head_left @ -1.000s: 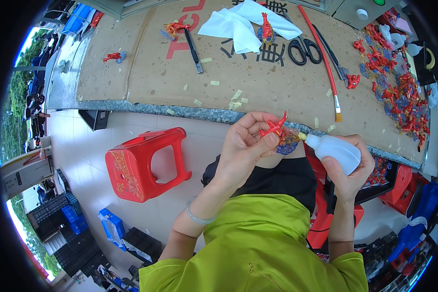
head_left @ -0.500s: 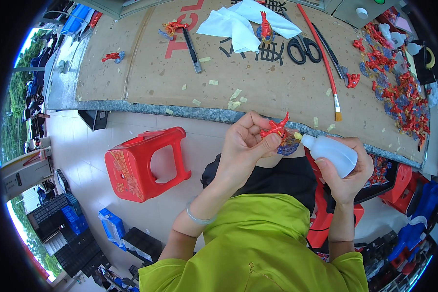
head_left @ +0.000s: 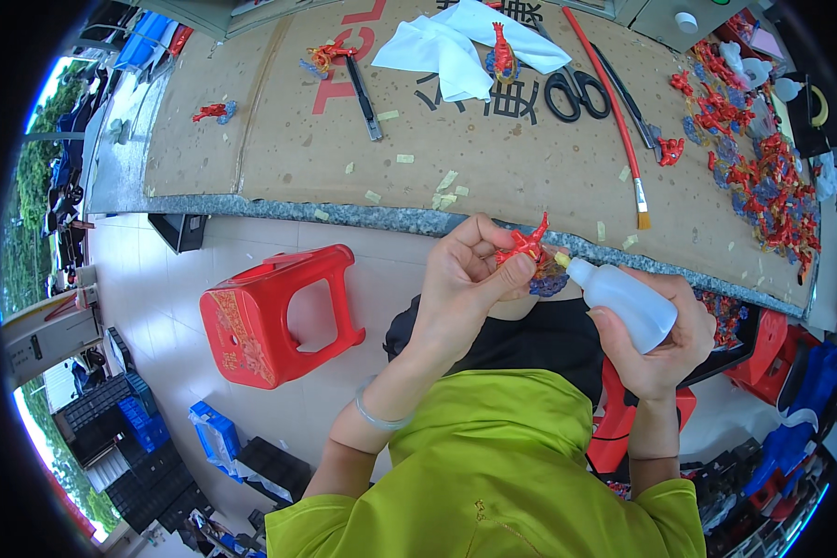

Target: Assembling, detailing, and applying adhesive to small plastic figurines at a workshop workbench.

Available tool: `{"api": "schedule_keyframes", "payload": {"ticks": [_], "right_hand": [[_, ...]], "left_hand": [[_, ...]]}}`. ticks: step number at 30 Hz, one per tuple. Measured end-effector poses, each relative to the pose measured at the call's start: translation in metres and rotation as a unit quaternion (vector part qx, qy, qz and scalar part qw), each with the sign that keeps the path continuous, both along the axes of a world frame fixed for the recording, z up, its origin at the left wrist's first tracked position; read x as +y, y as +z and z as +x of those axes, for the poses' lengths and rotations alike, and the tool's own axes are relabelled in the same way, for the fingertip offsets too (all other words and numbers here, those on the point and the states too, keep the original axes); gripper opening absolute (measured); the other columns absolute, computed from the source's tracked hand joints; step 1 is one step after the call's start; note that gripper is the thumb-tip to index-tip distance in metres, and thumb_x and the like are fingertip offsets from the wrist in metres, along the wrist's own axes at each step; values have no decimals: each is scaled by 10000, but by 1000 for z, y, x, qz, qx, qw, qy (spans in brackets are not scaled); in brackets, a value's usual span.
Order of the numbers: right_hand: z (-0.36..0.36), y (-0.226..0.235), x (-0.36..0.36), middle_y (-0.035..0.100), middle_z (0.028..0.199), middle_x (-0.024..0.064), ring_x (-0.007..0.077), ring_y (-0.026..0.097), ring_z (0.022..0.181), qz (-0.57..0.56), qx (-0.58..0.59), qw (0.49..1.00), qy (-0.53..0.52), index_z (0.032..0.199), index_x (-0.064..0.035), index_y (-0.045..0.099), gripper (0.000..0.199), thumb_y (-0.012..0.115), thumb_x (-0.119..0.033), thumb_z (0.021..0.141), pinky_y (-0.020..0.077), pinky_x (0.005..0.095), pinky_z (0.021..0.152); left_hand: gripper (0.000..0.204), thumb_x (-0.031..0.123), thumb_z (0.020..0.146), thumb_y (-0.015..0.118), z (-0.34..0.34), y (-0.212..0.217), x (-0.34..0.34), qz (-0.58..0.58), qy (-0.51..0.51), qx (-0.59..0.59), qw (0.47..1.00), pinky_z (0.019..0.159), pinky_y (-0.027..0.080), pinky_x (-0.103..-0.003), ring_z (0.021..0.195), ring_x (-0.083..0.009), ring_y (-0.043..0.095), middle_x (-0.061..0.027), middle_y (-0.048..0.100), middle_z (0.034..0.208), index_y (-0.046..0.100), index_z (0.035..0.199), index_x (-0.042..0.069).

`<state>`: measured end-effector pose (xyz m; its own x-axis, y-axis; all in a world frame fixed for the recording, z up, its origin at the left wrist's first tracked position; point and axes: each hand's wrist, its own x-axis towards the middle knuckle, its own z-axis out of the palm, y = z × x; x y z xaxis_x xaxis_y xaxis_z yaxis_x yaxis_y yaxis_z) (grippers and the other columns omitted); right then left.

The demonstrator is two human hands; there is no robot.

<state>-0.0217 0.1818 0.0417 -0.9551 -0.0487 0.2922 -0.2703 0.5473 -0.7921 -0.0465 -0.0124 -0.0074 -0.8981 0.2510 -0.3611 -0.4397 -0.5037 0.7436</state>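
Observation:
Between the thumb and fingers of my left hand (head_left: 471, 284) is a small red plastic figurine (head_left: 527, 244) with a clear blue-purple base, held just off the table's front edge. My right hand (head_left: 660, 339) is closed around a translucent white squeeze bottle (head_left: 631, 305). The bottle lies tilted, its yellowish nozzle tip pointing left at the figurine's base. Tip and base look very close; whether they touch I cannot tell. My thumb hides part of the figurine.
Cardboard (head_left: 344, 167) covers the table. On it lie a white cloth (head_left: 437, 56), black-handled scissors (head_left: 577, 96), a red paintbrush (head_left: 614, 112), a utility knife (head_left: 364, 98) and a heap of similar figurines (head_left: 772, 186). A red stool (head_left: 251, 325) stands at left.
The bottle has shifted slightly left and tilted a little more, bringing its nozzle closer over the figurine's base. My left hand has hardly moved.

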Motion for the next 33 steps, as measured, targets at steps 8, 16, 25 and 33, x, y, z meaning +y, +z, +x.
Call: {"api": "schedule_keyframes", "payload": {"ticks": [8,16,25,33], "right_hand": [[0,4,0,679,781,94,134,652,688,8,8,1000,-2,914,28,643,335,774,-106,637,494,232,636],[-11,-2,5,683,753,126,168,680,643,-2,36,999,13,904,42,652,363,811,-96,608,507,235,573],[-29,-34,64,616,1119,195,212,618,981,-300,-61,946,-106,1138,95,572,417,658,-82,771,459,314,891],[-53,-65,76,559,1210,193,215,540,1118,-179,-59,965,-181,1243,39,463,458,613,43,810,407,334,963]], "left_hand": [[181,72,853,663,1,1,1,11,1,0,1000,646,540,-215,854,-111,646,-88,640,953,490,902,48],[109,82,886,613,-3,0,0,15,-2,-5,1000,643,532,-196,871,-96,646,-78,656,950,508,913,66],[33,13,914,466,-38,-4,11,108,14,10,994,711,593,-373,924,-353,652,-194,633,954,498,911,16],[56,53,893,543,-61,-14,19,44,-48,3,998,638,532,-219,808,-143,664,-88,649,836,493,901,29]]}}
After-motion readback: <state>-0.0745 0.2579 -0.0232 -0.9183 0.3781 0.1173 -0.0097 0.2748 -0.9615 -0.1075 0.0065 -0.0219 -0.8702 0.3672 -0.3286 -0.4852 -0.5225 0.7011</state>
